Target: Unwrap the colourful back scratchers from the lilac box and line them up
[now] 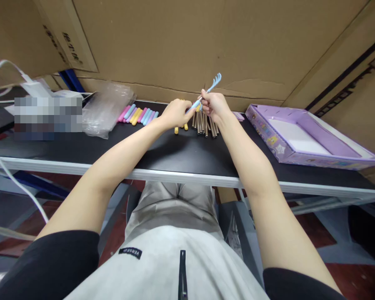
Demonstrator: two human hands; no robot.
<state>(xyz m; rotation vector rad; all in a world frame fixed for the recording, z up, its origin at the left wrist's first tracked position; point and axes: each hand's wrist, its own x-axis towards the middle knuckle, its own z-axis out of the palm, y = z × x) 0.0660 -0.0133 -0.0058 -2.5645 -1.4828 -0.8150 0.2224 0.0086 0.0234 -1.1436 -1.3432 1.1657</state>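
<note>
Both my hands hold one light blue rake-headed stick (213,83) above the far side of the black table (162,152). My left hand (175,113) is closed round its lower blue handle end. Higher up the shaft, my right hand (215,105) pinches it, and the pronged head points up and to the right. Below my hands lies a bundle of thin brown metal rods (203,123). A few yellow handle pieces (181,127) rest under my left hand.
A row of pink, blue and yellow handle sleeves (138,115) lies to the left, beside crumpled clear plastic bags (104,109). An open purple box (300,135) sits at the right. Cardboard walls stand behind. A white cable (0,137) hangs at the left.
</note>
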